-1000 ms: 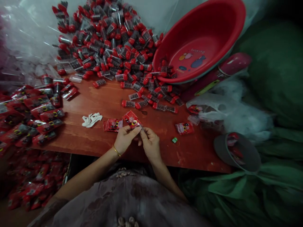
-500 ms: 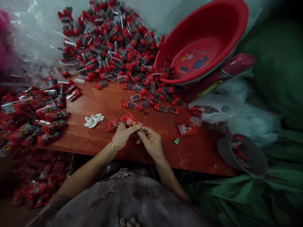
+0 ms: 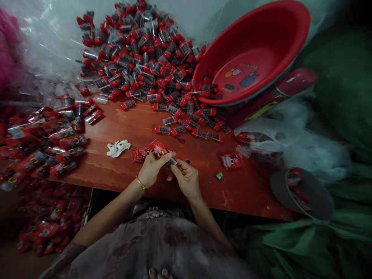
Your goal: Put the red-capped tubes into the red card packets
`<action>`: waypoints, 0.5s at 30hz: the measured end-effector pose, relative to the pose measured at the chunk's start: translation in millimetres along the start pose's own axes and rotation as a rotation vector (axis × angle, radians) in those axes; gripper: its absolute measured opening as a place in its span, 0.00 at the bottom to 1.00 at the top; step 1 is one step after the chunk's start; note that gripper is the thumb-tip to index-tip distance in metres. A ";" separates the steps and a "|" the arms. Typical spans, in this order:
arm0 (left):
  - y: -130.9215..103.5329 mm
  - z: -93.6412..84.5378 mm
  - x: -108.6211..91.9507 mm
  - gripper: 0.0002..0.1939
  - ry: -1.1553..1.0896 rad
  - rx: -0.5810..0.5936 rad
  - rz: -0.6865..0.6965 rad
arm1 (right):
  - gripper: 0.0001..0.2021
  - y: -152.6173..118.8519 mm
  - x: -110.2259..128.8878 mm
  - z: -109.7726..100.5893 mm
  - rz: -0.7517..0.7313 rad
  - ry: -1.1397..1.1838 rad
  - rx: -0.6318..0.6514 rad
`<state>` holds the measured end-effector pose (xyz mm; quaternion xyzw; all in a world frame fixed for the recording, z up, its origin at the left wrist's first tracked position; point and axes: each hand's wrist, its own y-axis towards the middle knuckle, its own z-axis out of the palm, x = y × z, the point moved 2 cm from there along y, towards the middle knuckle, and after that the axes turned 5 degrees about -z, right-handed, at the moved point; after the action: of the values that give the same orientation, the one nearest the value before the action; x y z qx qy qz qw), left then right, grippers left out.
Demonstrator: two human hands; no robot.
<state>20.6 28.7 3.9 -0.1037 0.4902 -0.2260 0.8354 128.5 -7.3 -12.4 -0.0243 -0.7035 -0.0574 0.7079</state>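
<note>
My left hand [image 3: 150, 170], with a gold bracelet [image 3: 141, 182] at the wrist, closes its thumb and fingers on a small clear tube [image 3: 172, 162] with dark contents. From the other side, the fingertips of my right hand [image 3: 187, 179] pinch the same tube, partly hiding it. Red printed packets [image 3: 158, 146] lie just beyond my left hand; whether it touches them I cannot tell. A small dark round piece [image 3: 188, 161] rests on the table by my right fingers.
Red-capped tubes [image 3: 139, 66] are heaped at the back, beside a tilted red basin [image 3: 250, 54]. Filled red packets [image 3: 61, 143] pile up at left. White crumpled material [image 3: 118, 148], a green sachet [image 3: 219, 175], a red packet [image 3: 232, 161] and a grey container [image 3: 305, 195] are nearby.
The tube shows more between my hands, and my right fingers have shifted slightly. A dark round piece now shows on the table beside them. The whole view has moved a little.
</note>
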 end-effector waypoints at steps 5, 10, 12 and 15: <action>-2.6 3.8 5.8 0.20 -0.089 -0.038 0.038 | 0.10 0.4 8.9 3.0 -0.032 -0.032 -0.019; -1.9 5.5 17.1 0.20 -0.049 -0.010 -0.046 | 0.11 2.3 4.4 1.7 -0.041 -0.001 -0.023; -2.6 4.2 16.7 0.19 -0.069 0.024 -0.074 | 0.12 6.2 1.5 0.0 -0.046 0.012 -0.020; -7.2 2.0 12.9 0.17 -0.101 0.079 -0.097 | 0.16 11.9 -0.4 0.3 -0.114 0.020 -0.052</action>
<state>25.7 16.2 -2.3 -0.1055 0.4323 -0.2799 0.8507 129.6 4.6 -12.3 -0.0018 -0.6950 -0.1161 0.7095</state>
